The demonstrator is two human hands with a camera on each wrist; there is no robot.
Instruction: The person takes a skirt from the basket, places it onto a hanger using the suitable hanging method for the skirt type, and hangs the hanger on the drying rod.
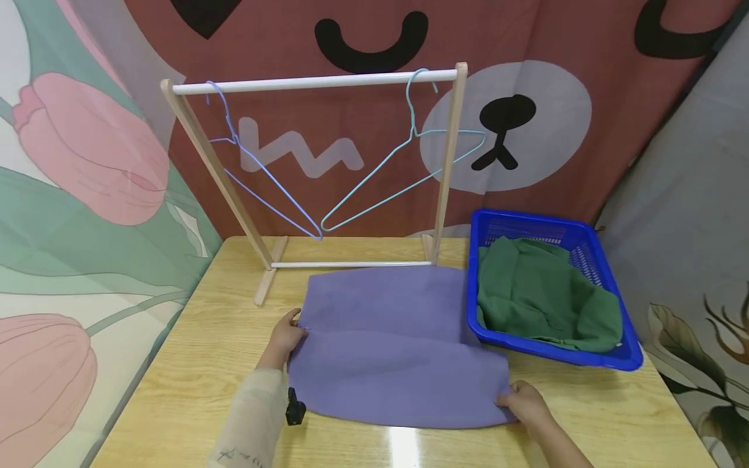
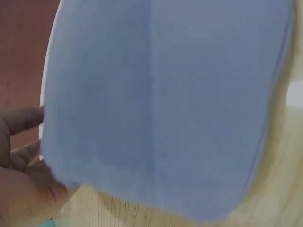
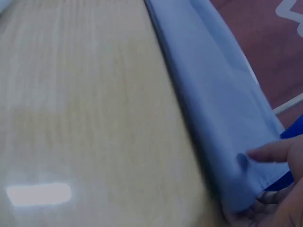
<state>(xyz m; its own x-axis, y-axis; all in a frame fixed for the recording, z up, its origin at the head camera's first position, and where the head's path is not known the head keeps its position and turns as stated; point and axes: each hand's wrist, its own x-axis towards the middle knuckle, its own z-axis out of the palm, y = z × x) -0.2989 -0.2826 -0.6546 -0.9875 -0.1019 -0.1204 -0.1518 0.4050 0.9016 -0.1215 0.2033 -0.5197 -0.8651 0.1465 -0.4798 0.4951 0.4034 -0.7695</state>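
A folded purple cloth (image 1: 398,377) lies on the wooden table, a crease running across its width. At its left side, my left hand (image 1: 287,335) grips the edge, fingers at the fabric's border. In the left wrist view, that hand (image 2: 28,175) sits at a corner of the cloth (image 2: 161,104), part of it hidden behind the fabric. My right hand (image 1: 525,404) pinches the near right corner. From the right wrist, the hand (image 3: 279,189) shows its thumb above the cloth (image 3: 213,94) and its other fingers below the edge.
Behind the cloth stands a wooden rack (image 1: 316,82) bearing a purple hanger (image 1: 272,179) and a light-blue hanger (image 1: 374,172). To the right, a blue plastic basket (image 1: 476,273) holds green cloth (image 1: 544,296); its side overlaps the purple cloth. A small black object (image 1: 295,409) appears beside the left sleeve.
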